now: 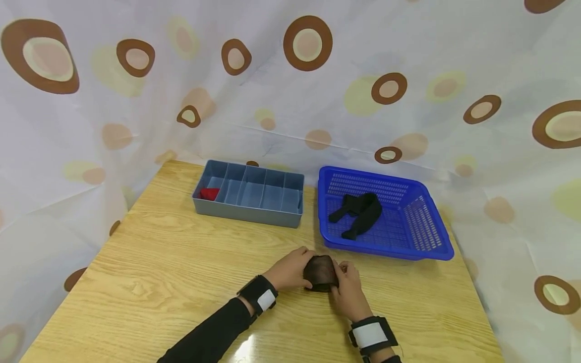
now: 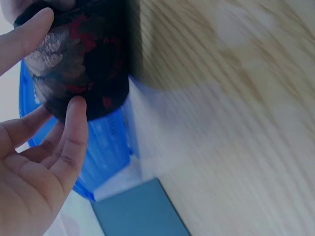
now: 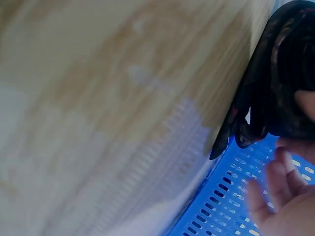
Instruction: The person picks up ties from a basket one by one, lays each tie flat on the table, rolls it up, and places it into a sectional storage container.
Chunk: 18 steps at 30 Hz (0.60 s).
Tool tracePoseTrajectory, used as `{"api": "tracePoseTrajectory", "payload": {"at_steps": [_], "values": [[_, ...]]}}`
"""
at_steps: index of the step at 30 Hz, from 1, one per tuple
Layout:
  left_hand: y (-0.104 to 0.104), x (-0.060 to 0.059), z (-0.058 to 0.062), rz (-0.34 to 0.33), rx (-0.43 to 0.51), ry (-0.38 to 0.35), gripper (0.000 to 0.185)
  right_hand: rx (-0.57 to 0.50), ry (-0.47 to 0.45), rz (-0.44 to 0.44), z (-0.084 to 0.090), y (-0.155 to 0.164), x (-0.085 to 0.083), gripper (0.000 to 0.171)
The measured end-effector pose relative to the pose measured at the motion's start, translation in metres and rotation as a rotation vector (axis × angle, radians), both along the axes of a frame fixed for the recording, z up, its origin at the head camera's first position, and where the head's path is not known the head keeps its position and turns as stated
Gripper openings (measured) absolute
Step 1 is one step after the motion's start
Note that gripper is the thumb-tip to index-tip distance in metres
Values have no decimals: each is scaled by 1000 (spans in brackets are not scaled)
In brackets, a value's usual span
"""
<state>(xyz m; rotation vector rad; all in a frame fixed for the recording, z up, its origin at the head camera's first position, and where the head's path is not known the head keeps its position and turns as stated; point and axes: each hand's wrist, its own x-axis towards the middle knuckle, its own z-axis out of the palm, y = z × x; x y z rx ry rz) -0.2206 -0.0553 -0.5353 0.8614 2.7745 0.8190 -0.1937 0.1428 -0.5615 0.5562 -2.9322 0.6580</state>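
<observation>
A dark rolled sock [image 1: 320, 273] with a red and grey pattern sits on the wooden table [image 1: 172, 272], held between both hands. My left hand [image 1: 290, 269] grips its left side; in the left wrist view the fingers [image 2: 74, 132] curl round the sock [image 2: 81, 59]. My right hand [image 1: 347, 287] pinches its right side, and the sock [image 3: 283, 93] shows as a dark roll in the right wrist view. A black sock [image 1: 360, 213] lies in the blue basket [image 1: 426, 237] beyond.
A grey divided tray [image 1: 249, 209] stands at the back centre with a red item [image 1: 210, 193] in its left compartment. The blue basket [image 3: 221, 206] is just behind the hands. A spotted curtain [image 1: 290, 75] surrounds the table.
</observation>
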Motion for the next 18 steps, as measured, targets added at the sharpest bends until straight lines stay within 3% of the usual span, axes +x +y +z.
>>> {"api": "tracePoseTrajectory", "payload": {"at_steps": [4, 8, 11, 15, 18], "values": [[11, 4, 0, 31, -28, 44, 71, -72, -24, -13, 2, 1, 0, 63], [23, 11, 0, 120, -18, 47, 69, -175, -116, -18, 7, 6, -1, 62], [30, 15, 0, 161, 19, 43, 67, -210, -118, -9, 8, 11, -4, 57], [30, 16, -2, 142, 87, 22, 66, -225, -65, 13, 7, 15, -13, 51], [26, 17, -4, 111, 78, 23, 70, -248, -47, 16, 5, 17, -20, 44]]}}
